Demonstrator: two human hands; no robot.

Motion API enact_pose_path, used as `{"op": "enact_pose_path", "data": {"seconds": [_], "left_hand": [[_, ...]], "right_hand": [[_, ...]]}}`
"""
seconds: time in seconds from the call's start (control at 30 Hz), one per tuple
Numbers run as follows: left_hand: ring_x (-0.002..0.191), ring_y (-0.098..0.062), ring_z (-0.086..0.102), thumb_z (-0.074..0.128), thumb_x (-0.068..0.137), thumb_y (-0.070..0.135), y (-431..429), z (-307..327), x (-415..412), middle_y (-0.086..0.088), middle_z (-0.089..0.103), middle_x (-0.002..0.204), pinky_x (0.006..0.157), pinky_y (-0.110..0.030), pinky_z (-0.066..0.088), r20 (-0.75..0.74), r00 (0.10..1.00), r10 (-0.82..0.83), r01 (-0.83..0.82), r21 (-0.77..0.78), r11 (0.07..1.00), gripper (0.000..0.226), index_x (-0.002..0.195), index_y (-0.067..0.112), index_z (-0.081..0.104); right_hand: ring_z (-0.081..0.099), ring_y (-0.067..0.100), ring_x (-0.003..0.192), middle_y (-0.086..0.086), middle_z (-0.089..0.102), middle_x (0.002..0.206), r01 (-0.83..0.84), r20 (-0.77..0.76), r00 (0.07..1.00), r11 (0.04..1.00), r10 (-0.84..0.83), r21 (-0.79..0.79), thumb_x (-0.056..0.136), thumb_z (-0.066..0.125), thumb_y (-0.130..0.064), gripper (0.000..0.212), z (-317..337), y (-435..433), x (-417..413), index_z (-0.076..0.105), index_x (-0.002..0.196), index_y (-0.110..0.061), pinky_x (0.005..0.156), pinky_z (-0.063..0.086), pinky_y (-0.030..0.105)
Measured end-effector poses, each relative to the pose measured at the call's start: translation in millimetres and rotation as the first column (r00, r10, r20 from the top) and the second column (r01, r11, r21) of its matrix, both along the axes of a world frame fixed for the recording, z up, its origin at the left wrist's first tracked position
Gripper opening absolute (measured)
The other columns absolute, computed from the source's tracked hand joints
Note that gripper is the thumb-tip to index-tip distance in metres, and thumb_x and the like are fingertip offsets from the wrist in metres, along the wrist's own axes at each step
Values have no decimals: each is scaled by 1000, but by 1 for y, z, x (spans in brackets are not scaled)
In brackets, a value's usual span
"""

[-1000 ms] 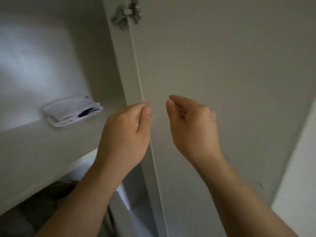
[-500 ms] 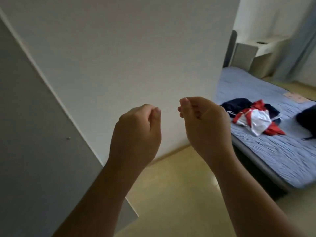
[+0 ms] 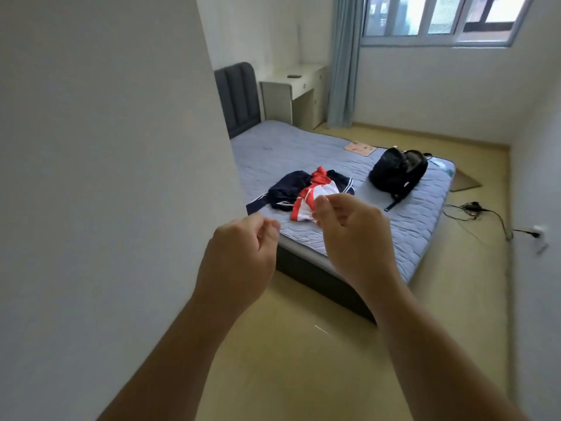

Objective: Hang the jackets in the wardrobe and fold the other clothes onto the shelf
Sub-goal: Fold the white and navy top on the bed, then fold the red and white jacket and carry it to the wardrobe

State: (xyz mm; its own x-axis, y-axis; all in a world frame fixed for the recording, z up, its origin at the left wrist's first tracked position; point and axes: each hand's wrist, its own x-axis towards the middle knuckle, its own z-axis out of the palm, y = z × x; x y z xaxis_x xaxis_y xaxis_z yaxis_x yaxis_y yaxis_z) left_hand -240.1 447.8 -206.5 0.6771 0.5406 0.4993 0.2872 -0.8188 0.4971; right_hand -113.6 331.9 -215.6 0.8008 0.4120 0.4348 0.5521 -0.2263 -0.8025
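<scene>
**Above the floor, two curled hands**

Head view: left hand [image 3: 243, 256] and right hand [image 3: 358, 238] hover, fingers curled in, thumbs against forefingers, apparently empty. Beyond them, a navy, red and white clothes heap [image 3: 288, 191] lies on the blue-grey quilted mattress [image 3: 303, 147].

My left hand [image 3: 243, 256] and right hand [image 3: 355, 238] are raised in front of me, side by side but apart. Their fingers are curled in with the thumbs against the forefingers, and they hold nothing. A white panel [image 3: 106, 147] fills my left. Past my hands stands the bed [image 3: 303, 147] with its blue quilted mattress. Near its closest edge lies a navy garment [image 3: 288, 189] with a red and white garment [image 3: 312, 196] partly over it. My right hand hides part of that one. A black backpack [image 3: 397, 171] lies farther right, apart from the clothes. Behind are a grey headboard [image 3: 239, 98], a pale surface [image 3: 303, 79], a blue curtain [image 3: 343, 62] and a window [image 3: 440, 16]. A black cable [image 3: 473, 208] trails on the floor [image 3: 303, 360].
</scene>
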Motion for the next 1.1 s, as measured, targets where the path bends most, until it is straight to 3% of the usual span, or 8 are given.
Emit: {"op": "enact_pose_path", "data": {"seconds": [0.1,0.2,0.47,0.6,0.8,0.9,1.03,1.1], "left_hand": [[53,-4,51,56,99,32,28,-16,53,12,45,52,50,-12,34,-48,998,-38,36,-39,999,34,66,25,52],[57,-7,56,57,100,32,66,-28,103,10,55,56,53,-10,38,-65,995,-81,75,-83,994,27,78,21,67],[65,-5,61,57,99,36,198,-61,246,12,66,69,59,-24,47,-114,963,-245,235,-91,968,21,92,24,72],[66,8,57,59,99,35,254,-76,309,18,62,70,59,-6,37,-172,941,-293,264,-169,949,17,94,27,73],[72,-4,61,60,98,34,300,-112,401,13,68,74,60,-21,41,-251,888,-386,328,-243,913,16,92,26,72],[72,0,60,60,98,33,319,-134,446,18,65,75,61,-16,39,-305,863,-402,331,-260,907,14,94,27,72],[73,6,57,60,98,35,350,-158,501,21,63,78,63,-17,44,-426,822,-378,281,-274,920,11,98,30,70],[75,5,59,60,97,36,366,-168,525,22,63,79,67,-22,50,-472,800,-369,251,-296,922,9,97,32,68]], "right_hand": [[69,6,73,-8,75,79,41,-54,998,999,-42,-17,102,57,-34,26,-11,21,48,77,99,-18,73,58,34],[70,11,72,-6,74,76,80,-104,991,996,-85,-50,102,57,-33,27,-24,51,96,77,94,-17,74,58,38],[68,13,74,-5,75,81,254,-55,963,954,-265,-158,100,61,-29,22,-52,155,210,77,94,-16,68,46,26],[65,6,75,-6,75,86,294,-83,944,929,-319,-225,99,62,-29,20,-63,189,257,77,100,-16,63,40,6],[65,9,76,-7,73,85,350,-131,907,889,-401,-295,100,60,-33,21,-88,219,333,75,100,-19,63,41,18],[66,12,79,-5,73,87,347,-174,897,892,-406,-291,100,59,-32,21,-107,233,378,75,100,-18,72,51,27],[60,6,74,-12,67,79,322,-270,872,894,-408,-311,99,60,-32,20,-133,258,439,76,99,-20,61,38,8],[60,7,76,-9,71,84,304,-319,857,897,-404,-320,98,60,-32,20,-146,274,466,76,100,-20,64,39,18]]}}
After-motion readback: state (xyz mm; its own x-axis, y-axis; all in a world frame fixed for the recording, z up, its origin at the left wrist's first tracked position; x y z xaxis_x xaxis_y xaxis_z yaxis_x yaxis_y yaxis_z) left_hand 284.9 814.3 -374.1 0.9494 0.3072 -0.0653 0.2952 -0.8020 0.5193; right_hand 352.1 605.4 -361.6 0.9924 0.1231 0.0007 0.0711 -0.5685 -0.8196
